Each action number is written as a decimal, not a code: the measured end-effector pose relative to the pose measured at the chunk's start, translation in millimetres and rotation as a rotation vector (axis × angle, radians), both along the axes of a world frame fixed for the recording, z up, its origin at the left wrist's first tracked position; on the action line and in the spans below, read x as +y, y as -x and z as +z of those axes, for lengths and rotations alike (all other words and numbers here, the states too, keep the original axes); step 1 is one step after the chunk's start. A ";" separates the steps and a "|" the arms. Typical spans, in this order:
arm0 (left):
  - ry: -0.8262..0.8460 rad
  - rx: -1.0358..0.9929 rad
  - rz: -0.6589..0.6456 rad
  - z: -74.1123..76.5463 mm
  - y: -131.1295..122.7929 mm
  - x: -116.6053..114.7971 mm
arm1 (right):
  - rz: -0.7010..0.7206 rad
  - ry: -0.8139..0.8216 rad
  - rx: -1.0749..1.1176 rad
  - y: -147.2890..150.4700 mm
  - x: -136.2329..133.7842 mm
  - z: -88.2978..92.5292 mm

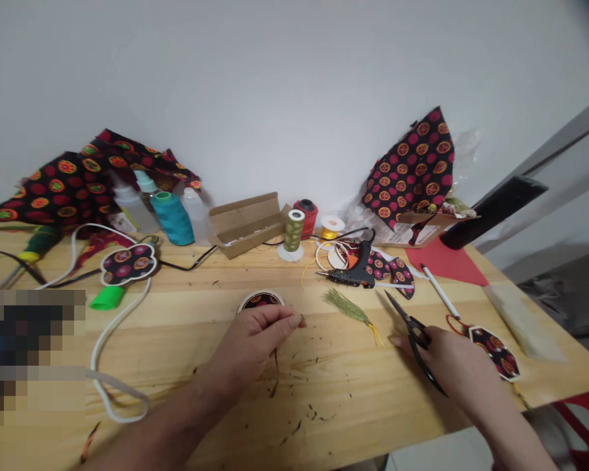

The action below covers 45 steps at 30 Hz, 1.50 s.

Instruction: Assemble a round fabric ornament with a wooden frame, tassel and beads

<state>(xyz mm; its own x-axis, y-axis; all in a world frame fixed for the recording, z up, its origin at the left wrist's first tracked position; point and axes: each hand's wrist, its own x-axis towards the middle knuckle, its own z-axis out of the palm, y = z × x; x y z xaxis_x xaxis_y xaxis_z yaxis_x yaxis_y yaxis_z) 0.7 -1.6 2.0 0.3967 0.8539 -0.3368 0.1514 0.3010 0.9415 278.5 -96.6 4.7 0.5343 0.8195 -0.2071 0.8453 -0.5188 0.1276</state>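
My left hand (258, 337) rests on the wooden table (324, 379), fingers pinched together on a thin dark strand that trails back under the palm. Just behind it lies a round fabric-covered disc (261, 299). My right hand (454, 363) grips black scissors (412, 330), blades apart and pointing up-left. A small green-gold tassel (349, 309) lies on the table between the two hands. An octagonal fabric-covered piece (495, 352) sits right of my right hand.
A black glue gun (354, 269) lies behind the tassel. Thread spools (293, 230), a teal cone (173, 218), plastic bottles, a cardboard piece (245, 224), patterned fabric (411, 171), a red sheet (446, 261), a white pen (440, 292) and a white cable (112, 340) crowd the table.
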 end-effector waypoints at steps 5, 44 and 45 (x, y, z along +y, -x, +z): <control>0.071 -0.093 0.020 -3.2 -0.6 1.2 | 0.036 0.076 0.226 -23.7 9.5 7.7; 0.229 -0.245 0.026 -4.3 0.0 4.4 | 0.395 -0.960 1.171 92.7 106.6 -4.6; 0.221 -0.223 0.028 -4.6 0.0 5.1 | 0.380 -0.977 1.155 90.9 107.5 -4.9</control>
<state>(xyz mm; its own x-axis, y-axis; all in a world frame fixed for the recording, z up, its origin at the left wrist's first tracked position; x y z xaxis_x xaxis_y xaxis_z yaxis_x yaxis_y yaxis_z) 0.8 3.5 -2.6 0.4590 0.7816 -0.4224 -0.0633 0.5030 0.8620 187.7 10.9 -0.2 0.2049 0.9216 0.3297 0.3391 0.2492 -0.9072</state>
